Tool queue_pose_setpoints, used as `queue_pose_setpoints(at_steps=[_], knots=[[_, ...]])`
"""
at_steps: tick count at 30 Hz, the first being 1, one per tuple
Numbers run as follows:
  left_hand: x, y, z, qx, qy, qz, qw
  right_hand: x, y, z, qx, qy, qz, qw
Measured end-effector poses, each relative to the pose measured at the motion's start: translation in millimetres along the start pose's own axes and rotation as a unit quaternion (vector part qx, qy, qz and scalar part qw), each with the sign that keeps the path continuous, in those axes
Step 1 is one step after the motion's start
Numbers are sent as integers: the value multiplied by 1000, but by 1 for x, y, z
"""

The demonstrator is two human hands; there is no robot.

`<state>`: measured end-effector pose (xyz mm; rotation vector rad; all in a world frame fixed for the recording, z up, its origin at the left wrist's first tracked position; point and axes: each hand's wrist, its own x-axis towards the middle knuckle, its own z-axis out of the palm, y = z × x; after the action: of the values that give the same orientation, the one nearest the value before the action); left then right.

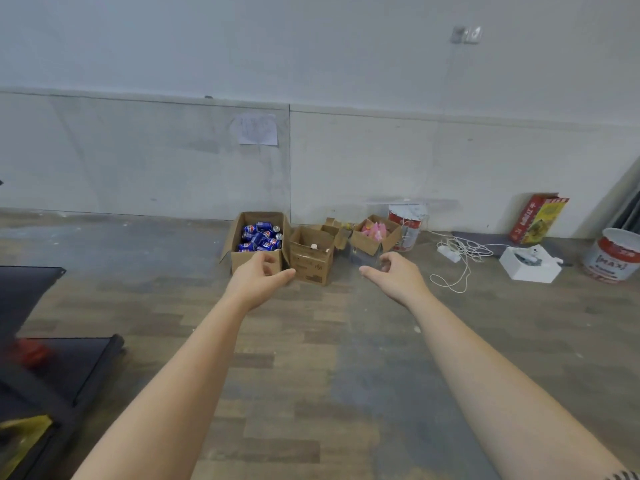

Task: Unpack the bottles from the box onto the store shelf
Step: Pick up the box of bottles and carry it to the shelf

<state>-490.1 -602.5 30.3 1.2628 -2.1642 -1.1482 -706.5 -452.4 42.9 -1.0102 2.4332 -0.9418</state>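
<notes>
Both arms reach out, left hand (258, 280) and right hand (396, 275) loosely curled, holding nothing. The middle box (311, 263) sits on the floor (311, 341) against the wall (173, 150) (blue cans (259, 235) fill the left box (244, 263) just beside it).

At three o'clock, the white-and-red paint bucket (611, 261) reads "MAX". At twelve, the blue cans (259, 235) show a Pepsi-style roundel. The print on the cardboard box (311, 266) is too blurred to read.
</notes>
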Motion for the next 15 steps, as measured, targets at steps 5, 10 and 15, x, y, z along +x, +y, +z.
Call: queue_pose_setpoints(at_steps=[5, 10, 15], knots=[[109, -4, 7, 3, 15, -16, 1000, 113, -2, 14, -14, -13, -2, 1000], [236, 5, 10, 15, 12, -15, 1000, 235, -18, 22, -22, -5, 2, 1000], [358, 36, 12, 2, 0, -5, 1000, 352, -35, 18, -28, 15, 4, 999]])
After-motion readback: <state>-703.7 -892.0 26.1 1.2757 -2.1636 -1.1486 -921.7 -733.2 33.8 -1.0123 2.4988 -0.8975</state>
